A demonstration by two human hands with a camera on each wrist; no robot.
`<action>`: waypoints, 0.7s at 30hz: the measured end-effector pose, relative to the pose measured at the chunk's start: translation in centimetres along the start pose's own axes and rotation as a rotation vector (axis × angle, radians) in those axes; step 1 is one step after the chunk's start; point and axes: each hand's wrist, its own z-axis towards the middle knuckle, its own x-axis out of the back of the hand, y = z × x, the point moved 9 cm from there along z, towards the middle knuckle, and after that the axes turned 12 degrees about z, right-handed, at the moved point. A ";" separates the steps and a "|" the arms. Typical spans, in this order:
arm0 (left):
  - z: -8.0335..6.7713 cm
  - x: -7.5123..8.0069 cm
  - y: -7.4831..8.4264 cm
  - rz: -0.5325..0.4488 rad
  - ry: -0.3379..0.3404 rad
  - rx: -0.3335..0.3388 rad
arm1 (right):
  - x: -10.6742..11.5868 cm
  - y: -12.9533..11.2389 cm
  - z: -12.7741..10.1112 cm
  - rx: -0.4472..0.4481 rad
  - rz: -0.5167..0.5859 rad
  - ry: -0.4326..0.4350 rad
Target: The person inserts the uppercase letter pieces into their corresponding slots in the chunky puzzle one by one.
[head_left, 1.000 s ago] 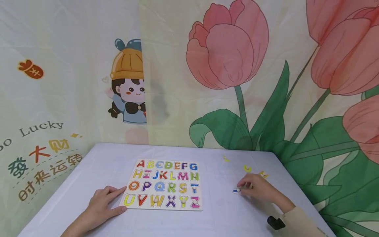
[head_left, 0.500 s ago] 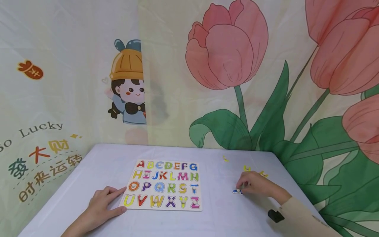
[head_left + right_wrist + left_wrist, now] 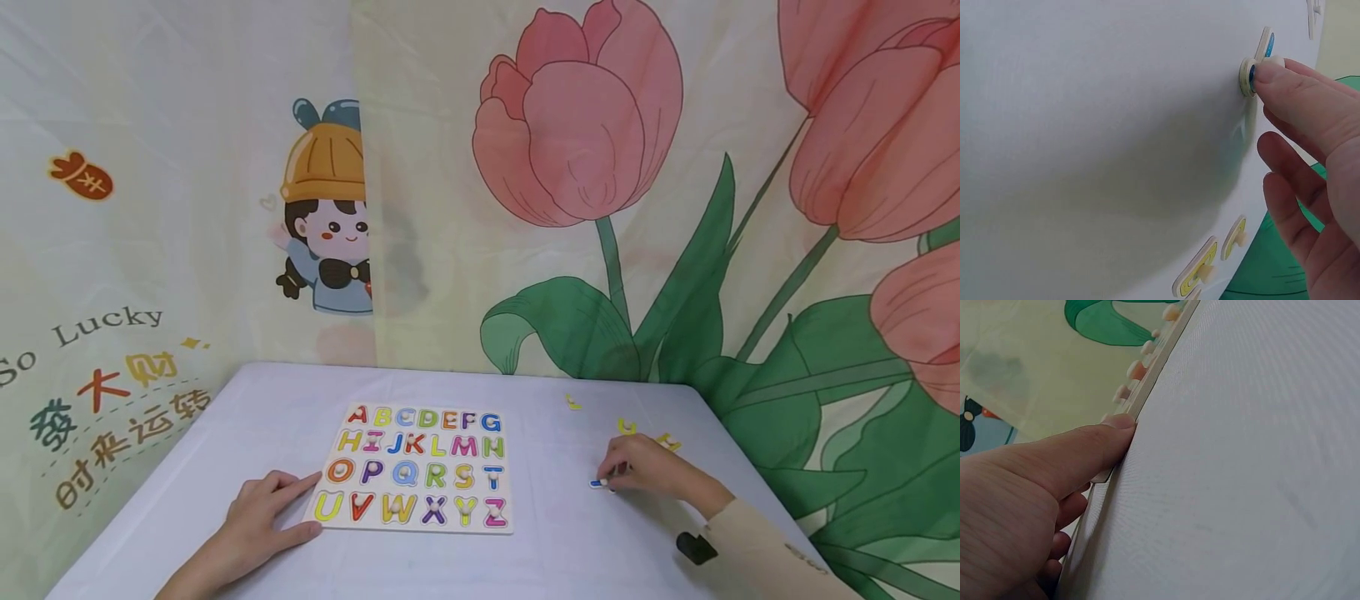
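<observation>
In the head view my left hand [image 3: 255, 515] lies at the left edge of a white wooden alphabet puzzle board [image 3: 415, 533], index finger and thumb reaching to its side and lower corner. The left wrist view shows the thumb [image 3: 1094, 453] pressing along the board edge [image 3: 1159, 372]. On the right of the table my right hand [image 3: 648, 468] pinches the pale knob [image 3: 1275, 60] of a blue letter piece [image 3: 1267, 45] between thumb and fingertips. The piece looks tilted up from the cloth; which letter it is cannot be told. Its other fingers curl loosely.
Yellow letter pieces lie beyond the right hand: an L-shaped piece [image 3: 573, 402], a U-shaped piece [image 3: 626, 426] and another yellow piece [image 3: 669, 441], partly hidden. A white cloth [image 3: 547, 550] covers the table. A printed curtain [image 3: 420, 250] stands behind it.
My right hand has shifted very slightly, its fingers now covering more of the blue piece. The left hand and the board keep their places.
</observation>
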 end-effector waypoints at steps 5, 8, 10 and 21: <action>-0.1 0.0 0.0 -0.007 -0.008 0.006 | 0.0 -0.1 0.2 0.001 -0.012 0.009; -0.1 0.0 0.0 -0.010 -0.014 0.009 | -0.1 0.0 0.5 -0.002 -0.011 0.033; -0.1 0.0 0.1 -0.011 -0.010 0.005 | -0.3 -0.1 0.7 0.001 0.004 0.062; -0.1 0.2 0.1 -0.010 0.005 -0.016 | -3.3 -4.8 4.6 -0.054 0.038 0.265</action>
